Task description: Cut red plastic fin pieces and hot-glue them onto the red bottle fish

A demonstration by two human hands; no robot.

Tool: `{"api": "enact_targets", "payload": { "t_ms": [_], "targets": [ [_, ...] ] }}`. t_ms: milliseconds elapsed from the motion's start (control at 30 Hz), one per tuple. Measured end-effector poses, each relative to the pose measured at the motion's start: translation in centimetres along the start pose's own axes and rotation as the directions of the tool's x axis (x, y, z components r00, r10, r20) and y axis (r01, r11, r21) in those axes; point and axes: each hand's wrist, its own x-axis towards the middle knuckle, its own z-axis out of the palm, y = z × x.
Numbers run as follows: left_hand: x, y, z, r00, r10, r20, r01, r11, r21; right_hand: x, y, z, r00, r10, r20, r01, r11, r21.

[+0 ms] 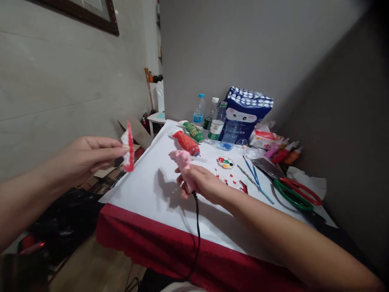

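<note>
Between thumb and fingers, my left hand point(88, 156) pinches a thin, pointed piece painted red and white point(129, 150), held upright off the table's left edge. My right hand point(203, 182) is wrapped round the handle of a pink hot glue gun point(183, 160), its nozzle toward the left. A clear glue stick point(197, 159) pokes out of the gun's back, and a black cord point(197, 227) hangs from the handle. Just behind the gun lies a red fish-shaped bottle point(187, 142) with eyes at its right end. A similar green one point(193, 132) lies beyond it.
White paper point(133, 198) covers the table over a red cloth point(136, 231). Plastic bottles point(216, 123) and a blue bag point(247, 109) stand at the back. Rightward lie a paint palette point(225, 162), brushes point(255, 178), scissors point(294, 194) and paint tubes point(281, 154).
</note>
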Motion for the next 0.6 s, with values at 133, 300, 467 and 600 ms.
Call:
{"api": "enact_targets", "payload": {
  "t_ms": [133,300,467,600],
  "targets": [
    [0.9,0.7,4.0,0.929,0.018,0.370,0.025,0.993,-0.111,-4.7,-0.4,-1.2,0.993,-0.070,-0.094,0.091,0.967,0.237],
    [1.9,1.1,10.6,0.726,0.108,0.679,0.005,0.987,-0.162,-7.3,-0.7,-2.2,0.930,-0.150,-0.335,0.254,0.921,0.293],
    [1.5,2.4,14.2,0.590,0.141,0.795,-0.045,0.989,-0.142,-8.4,-0.9,-2.4,0.902,-0.071,-0.426,0.221,0.923,0.315],
    [1.4,3.1,15.2,0.531,0.100,0.841,-0.120,0.992,-0.043,-9.1,-0.8,-2.9,0.898,-0.039,-0.439,0.163,0.955,0.247]
  ]
}}
